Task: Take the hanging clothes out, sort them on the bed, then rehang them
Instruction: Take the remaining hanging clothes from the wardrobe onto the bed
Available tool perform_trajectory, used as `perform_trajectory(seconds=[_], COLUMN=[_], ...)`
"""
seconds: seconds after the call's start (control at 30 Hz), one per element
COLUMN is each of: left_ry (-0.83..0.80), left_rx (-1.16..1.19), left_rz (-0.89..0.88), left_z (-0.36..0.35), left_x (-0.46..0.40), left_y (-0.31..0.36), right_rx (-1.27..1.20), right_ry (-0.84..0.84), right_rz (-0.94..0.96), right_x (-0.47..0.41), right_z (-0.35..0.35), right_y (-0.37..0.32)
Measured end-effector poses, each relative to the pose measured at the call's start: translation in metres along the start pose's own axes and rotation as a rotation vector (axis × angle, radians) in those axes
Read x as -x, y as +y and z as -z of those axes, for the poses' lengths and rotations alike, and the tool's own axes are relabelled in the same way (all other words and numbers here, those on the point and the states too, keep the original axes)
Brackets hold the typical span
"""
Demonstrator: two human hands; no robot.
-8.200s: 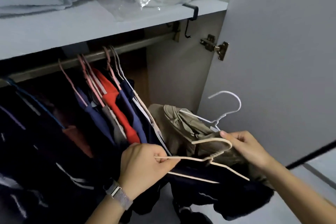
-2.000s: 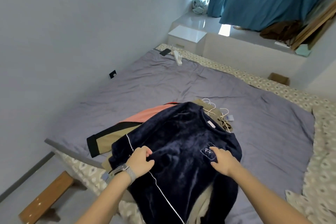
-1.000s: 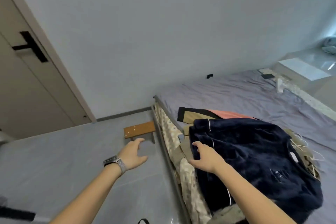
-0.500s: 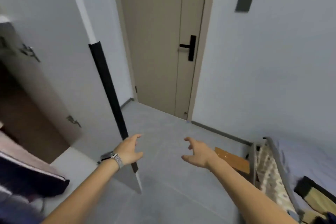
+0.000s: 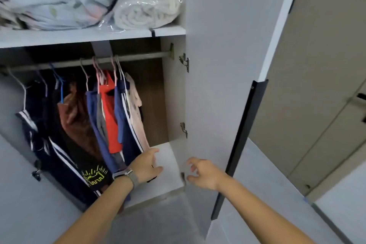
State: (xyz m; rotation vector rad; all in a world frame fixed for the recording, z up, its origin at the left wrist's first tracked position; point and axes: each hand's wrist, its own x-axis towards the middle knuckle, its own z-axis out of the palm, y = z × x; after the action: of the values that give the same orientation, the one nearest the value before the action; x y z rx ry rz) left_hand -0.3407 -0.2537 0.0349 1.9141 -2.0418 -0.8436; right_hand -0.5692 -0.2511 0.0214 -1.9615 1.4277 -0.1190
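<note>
I have both hands empty and apart: my left hand [image 5: 145,166] reaches low toward the wardrobe floor with fingers loosely spread, my right hand [image 5: 204,172] hovers just beside the open door [image 5: 217,85], fingers half curled around nothing. The hanging clothes [image 5: 111,117] sit bunched toward the middle of the rail [image 5: 138,56], under the shelf [image 5: 79,35] that carries a wrapped blanket roll [image 5: 146,6]. I judge them soft and limp, light singly but bulky as a bundle, and likely to slide off thin wire hangers if tipped. So I would take hold at the hanger hooks [image 5: 99,63], pinching several together, with the other hand under the fabric. Each garment's long axis runs top to bottom, hems pointing at the floor; the hangers lie edge-on to me, across the rail.
</note>
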Motion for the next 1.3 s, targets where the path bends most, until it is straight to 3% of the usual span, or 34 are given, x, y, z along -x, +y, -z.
perform_trajectory(seconds=[0.2, 0.5, 0.67, 0.9, 1.3], left_ry=[0.182, 0.265, 0.242, 0.181, 0.255], left_rx=[0.047, 0.078, 0.079, 0.212, 0.332], left_rz=[0.171, 0.279, 0.254, 0.169, 0.114], left_z=[0.036, 0.092, 0.133, 0.162, 0.174], left_x=[0.015, -0.006, -0.052, -0.105, -0.165], left_y=[-0.042, -0.128, -0.17, -0.191, -0.178], right_rx=[0.014, -0.007, -0.034, -0.282, -0.518], right_ry=[-0.059, -0.097, 0.007, 0.224, 0.248], right_rz=[0.093, 0.184, 0.14, -0.028, -0.065], right_x=[-0.066, -0.181, -0.255, -0.332, -0.423], right_z=[-0.001, -0.028, -0.028, 0.006, 0.05], right_y=[-0.037, -0.118, -0.147, -0.167, -0.189])
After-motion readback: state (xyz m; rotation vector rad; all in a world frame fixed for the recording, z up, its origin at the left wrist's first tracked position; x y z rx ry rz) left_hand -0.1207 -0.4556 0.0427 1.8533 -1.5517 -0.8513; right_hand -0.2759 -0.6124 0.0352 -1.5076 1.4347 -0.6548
